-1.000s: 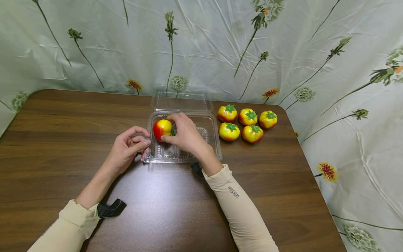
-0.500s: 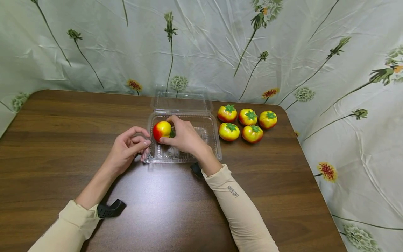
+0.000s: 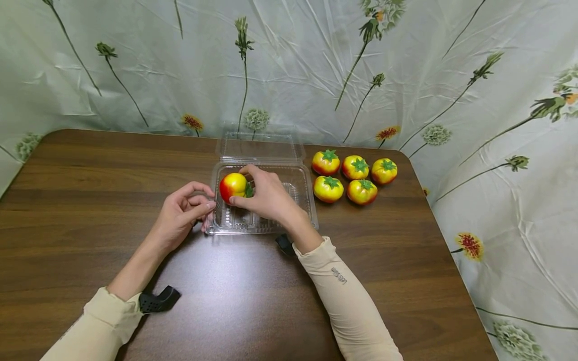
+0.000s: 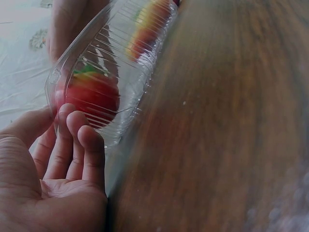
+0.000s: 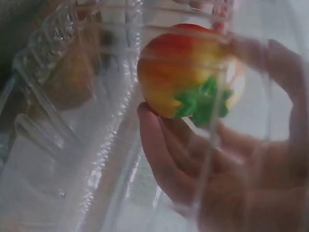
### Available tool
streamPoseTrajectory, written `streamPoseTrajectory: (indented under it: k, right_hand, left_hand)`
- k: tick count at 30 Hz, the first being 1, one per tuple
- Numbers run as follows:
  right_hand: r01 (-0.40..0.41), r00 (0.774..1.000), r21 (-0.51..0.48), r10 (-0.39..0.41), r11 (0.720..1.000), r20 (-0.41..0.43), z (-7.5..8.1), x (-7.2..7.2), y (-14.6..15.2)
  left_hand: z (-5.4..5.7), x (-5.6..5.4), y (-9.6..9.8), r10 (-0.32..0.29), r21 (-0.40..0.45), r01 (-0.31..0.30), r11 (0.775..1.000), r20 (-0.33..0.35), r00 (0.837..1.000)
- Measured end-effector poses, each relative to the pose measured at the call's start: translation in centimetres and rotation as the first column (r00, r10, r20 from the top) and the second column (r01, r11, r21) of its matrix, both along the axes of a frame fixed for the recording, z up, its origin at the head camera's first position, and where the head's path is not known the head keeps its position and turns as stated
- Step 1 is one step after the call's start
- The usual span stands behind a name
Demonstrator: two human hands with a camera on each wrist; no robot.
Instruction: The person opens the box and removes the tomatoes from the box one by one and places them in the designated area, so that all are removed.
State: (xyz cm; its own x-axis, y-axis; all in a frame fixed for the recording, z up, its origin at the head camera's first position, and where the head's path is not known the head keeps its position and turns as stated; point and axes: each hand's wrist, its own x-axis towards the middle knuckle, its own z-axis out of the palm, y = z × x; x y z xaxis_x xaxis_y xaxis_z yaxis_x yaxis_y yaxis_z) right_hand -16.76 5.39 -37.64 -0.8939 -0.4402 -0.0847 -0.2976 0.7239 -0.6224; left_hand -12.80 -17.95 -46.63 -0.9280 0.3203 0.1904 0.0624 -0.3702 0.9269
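A glossy red-and-yellow tomato (image 3: 231, 186) with a green leafy top is held on its side in my right hand (image 3: 270, 196), thumb on the near side and fingers on the far side. It is inside the left part of a clear plastic clamshell container (image 3: 308, 210), whose lid (image 3: 262, 148) lies open toward the back. Whether the tomato touches the container floor, I cannot tell. My left hand (image 3: 185, 213) pinches the container's left rim. In the left wrist view, its fingertips (image 4: 91, 137) lie against the ribbed outer wall, with the tomato showing through.
Several matching tomatoes (image 3: 328, 189) stand leaf-up on the brown wooden table (image 3: 113, 200), close to the container's right side. A flower-printed curtain (image 3: 293, 65) hangs behind the table and along its right side.
The tomato in my right hand has turned and shifted very slightly within the container, and the right forearm has moved a little right. My left hand has stayed at the rim.
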Motion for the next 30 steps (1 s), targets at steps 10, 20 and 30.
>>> streamPoseTrajectory:
  k: [10, 20, 30]
  right_hand:
    - [-0.028, 0.995, -0.059, 0.023, 0.998, -0.093, 0.4, 0.3, 0.3]
    - [0.051, 0.978, -0.242, -0.098, 0.969, -0.185, 0.9, 0.5, 0.7]
    - [0.054, 0.932, -0.361, -0.178, 0.931, -0.317, 1.0, 0.4, 1.1]
  left_hand:
    - [0.1, 0.0, -0.2, -0.002, 0.012, 0.002, 1.0, -0.001, 1.0]
    - [0.1, -0.1, -0.1, -0.004, -0.002, 0.004, 1.0, 0.001, 1.0]
    - [0.0, 0.0, -0.1, 0.005, -0.005, -0.005, 1.0, -0.003, 1.0]
